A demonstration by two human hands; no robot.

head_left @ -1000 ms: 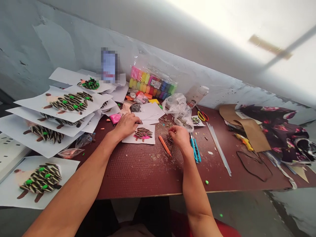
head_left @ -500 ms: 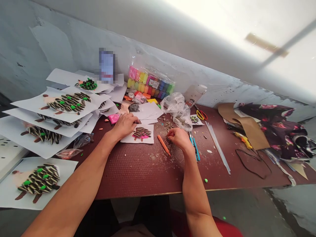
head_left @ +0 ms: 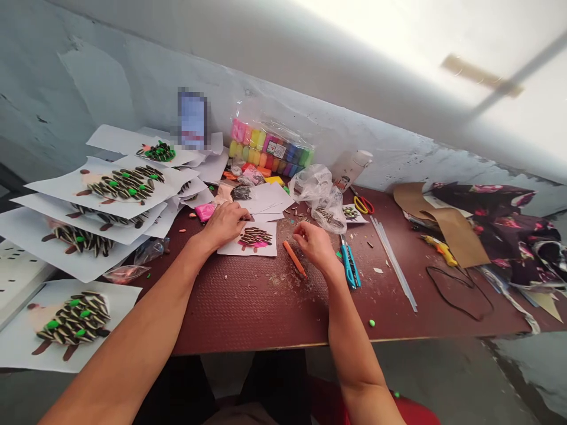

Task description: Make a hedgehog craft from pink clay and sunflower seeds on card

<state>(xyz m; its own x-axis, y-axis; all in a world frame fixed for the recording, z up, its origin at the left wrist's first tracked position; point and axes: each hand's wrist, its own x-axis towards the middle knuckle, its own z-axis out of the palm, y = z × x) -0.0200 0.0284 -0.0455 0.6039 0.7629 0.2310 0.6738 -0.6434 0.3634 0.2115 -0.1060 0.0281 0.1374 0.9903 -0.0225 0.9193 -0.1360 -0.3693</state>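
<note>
My left hand [head_left: 227, 224] lies on the upper left edge of a small white card [head_left: 230, 248], fingers stretched out and pressing lightly down. On that card is a hedgehog shape [head_left: 256, 237] of pink clay covered with striped sunflower seeds. My right hand [head_left: 312, 241] hovers to the right of the card, thumb and fingertips pinched together; whatever is between them is too small or hidden to make out. Just below its fingertips lies an orange pen-like stick [head_left: 295, 260]. Loose sunflower seeds [head_left: 302, 216] lie behind the right hand.
At left, finished seed hedgehogs on paper [head_left: 95, 189] are stacked. A clay pack [head_left: 270, 147] leans on the wall, near a plastic bag [head_left: 316, 192]. A blue utility knife [head_left: 350, 265], scissors [head_left: 364, 204], glue sticks [head_left: 394, 262] and a yellow glue gun [head_left: 440, 250] lie right.
My right hand has moved slightly left and toward the card, away from the loose seeds, uncovering more of the blue knife. My left hand stays on the card.
</note>
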